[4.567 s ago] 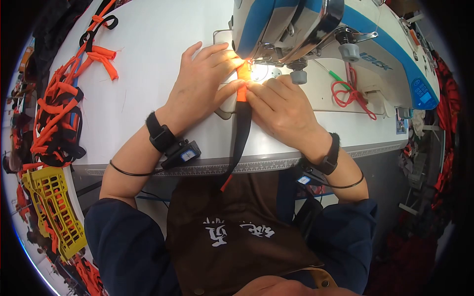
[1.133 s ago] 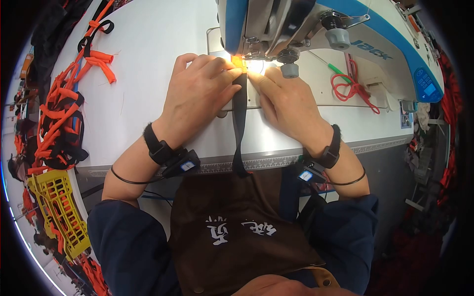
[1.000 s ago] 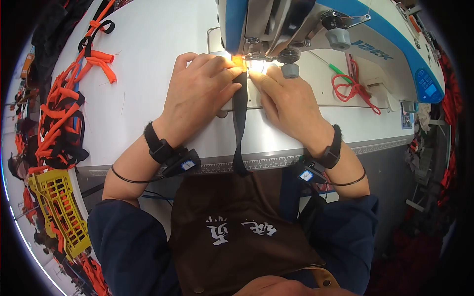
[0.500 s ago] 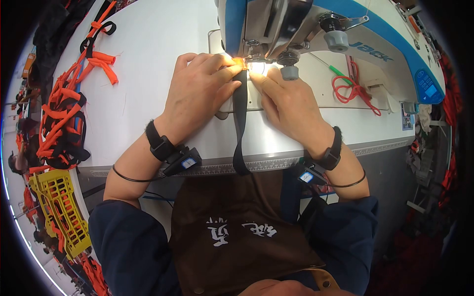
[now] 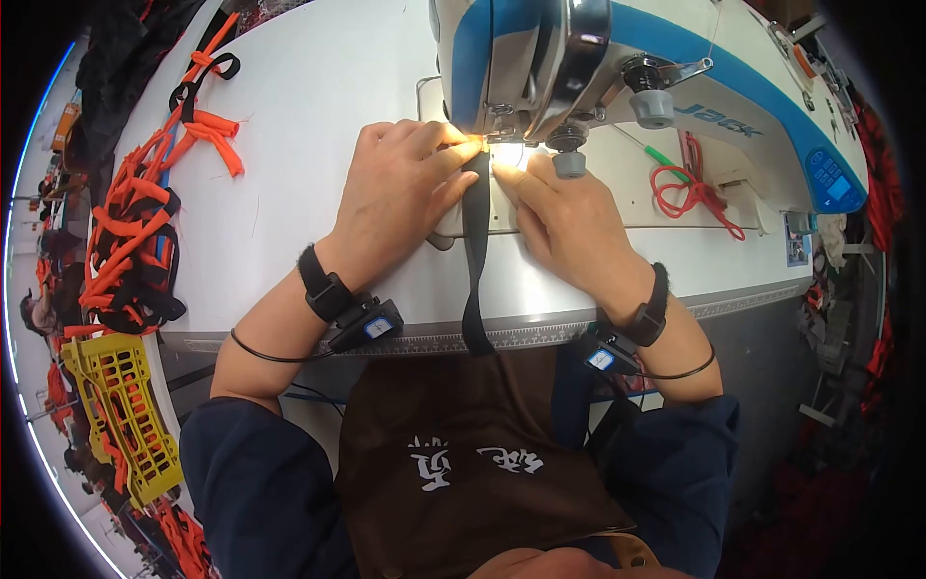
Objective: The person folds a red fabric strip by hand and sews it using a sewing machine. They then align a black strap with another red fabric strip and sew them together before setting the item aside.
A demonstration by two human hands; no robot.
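Observation:
A black strap (image 5: pixel 476 246) runs from under the sewing machine's (image 5: pixel 521 72) lit needle area down over the table's front edge. Pinched fingers of my left hand (image 5: pixel 397 188) hold it at its upper end, close to the presser foot. My right hand (image 5: pixel 574 212) rests on the machine bed just right of the strap. Its fingers are bent and closed, with the index fingertip near the strap's edge; glare and the fingers hide what they grip. The needle itself is lost in the bright light.
Tangled orange and black straps (image 5: pixel 135 232) lie along the table's left side. Beyond the front left corner is a yellow plastic basket (image 5: pixel 125 415). Red-handled scissors (image 5: pixel 690 193) and a green-handled tool (image 5: pixel 666 162) lie right of the needle. A ruler strip (image 5: pixel 540 334) lines the front edge.
The whole view has shifted slightly downward. Both hands stay at the needle area. The orange glow by my left fingertips shows less now, and the strap hangs much the same.

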